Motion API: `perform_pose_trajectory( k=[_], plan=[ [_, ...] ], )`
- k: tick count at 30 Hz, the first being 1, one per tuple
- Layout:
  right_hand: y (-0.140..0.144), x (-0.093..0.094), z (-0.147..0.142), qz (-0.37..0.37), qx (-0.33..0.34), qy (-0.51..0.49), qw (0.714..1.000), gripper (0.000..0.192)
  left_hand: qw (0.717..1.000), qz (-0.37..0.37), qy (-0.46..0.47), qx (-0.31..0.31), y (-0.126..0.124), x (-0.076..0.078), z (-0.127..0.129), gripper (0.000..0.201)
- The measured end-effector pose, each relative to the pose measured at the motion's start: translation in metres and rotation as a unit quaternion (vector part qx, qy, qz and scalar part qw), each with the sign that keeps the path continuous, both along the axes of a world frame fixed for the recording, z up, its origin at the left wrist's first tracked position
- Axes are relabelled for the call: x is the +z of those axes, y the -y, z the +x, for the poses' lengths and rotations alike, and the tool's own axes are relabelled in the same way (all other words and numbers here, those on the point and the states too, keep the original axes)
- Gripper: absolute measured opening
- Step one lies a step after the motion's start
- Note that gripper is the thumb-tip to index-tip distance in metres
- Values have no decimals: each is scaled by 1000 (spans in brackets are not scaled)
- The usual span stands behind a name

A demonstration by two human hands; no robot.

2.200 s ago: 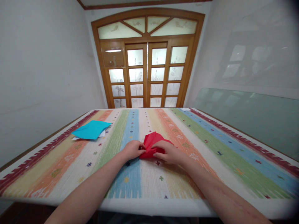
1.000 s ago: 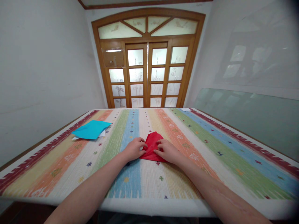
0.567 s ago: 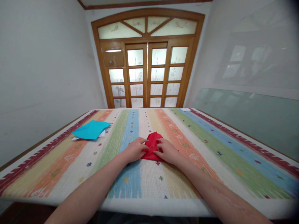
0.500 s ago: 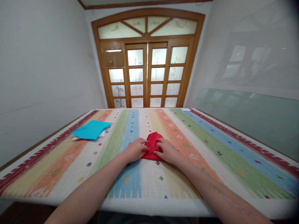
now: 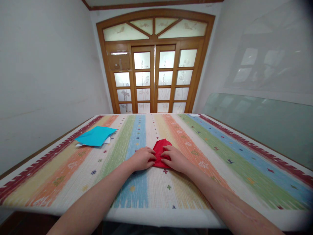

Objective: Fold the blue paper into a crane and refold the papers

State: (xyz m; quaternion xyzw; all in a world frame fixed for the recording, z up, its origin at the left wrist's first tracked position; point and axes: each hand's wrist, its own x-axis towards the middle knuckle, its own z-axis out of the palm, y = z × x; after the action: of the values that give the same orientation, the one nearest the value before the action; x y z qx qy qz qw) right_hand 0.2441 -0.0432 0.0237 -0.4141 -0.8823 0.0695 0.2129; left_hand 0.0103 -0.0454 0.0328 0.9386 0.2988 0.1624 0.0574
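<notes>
A person's two bare hands press down on a folded red paper (image 5: 160, 150) at the middle of a table (image 5: 220, 153) spread with a striped cloth. The left hand (image 5: 141, 159) lies on the paper's left edge, its fingers (image 5: 151, 158) bent and flat on the sheet, pinning it rather than closing around it. The right hand (image 5: 174, 159) covers the right edge in the same way, fingers (image 5: 166, 154) curled inward with the tips on the red surface. The fingertips of the two hands nearly meet over the paper, which lies flat on the cloth where a blue stripe meets a white one.

No box, tray or other container shows on the table. Well apart to the left, near the table's far left edge, lies a blue sheet (image 5: 96, 135) with a strip of white paper (image 5: 107, 140) showing from under it.

Much of the red paper is hidden beneath the hands; only its rounded far end and a sliver of the near edge show, so the shape of the fold cannot be made out. Both forearms are cut off by the bottom of the frame. A small pale scrap at the table's far end is too small to identify. Behind the table stands a wooden door (image 5: 155, 78) with frosted panes, and a glass sheet (image 5: 256, 120) leans along the right wall.
</notes>
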Motion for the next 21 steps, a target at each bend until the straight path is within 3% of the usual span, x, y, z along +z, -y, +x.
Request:
perform_pose_trajectory(
  k=[7,14,17,21],
  plan=[
    [7,9,0,1,20,-6,1000,25,998,30,11,47,-9,-13,-4,23],
    [8,6,-1,-1,67,1,998,22,996,15,13,83,-19,-22,-11,26],
    [7,8,1,10,51,-14,999,20,996,20,19,85,-22,-25,-12,26],
    [5,8,6,27,0,-57,998,42,995,23,18,91,-26,-28,-13,24]
  ],
)
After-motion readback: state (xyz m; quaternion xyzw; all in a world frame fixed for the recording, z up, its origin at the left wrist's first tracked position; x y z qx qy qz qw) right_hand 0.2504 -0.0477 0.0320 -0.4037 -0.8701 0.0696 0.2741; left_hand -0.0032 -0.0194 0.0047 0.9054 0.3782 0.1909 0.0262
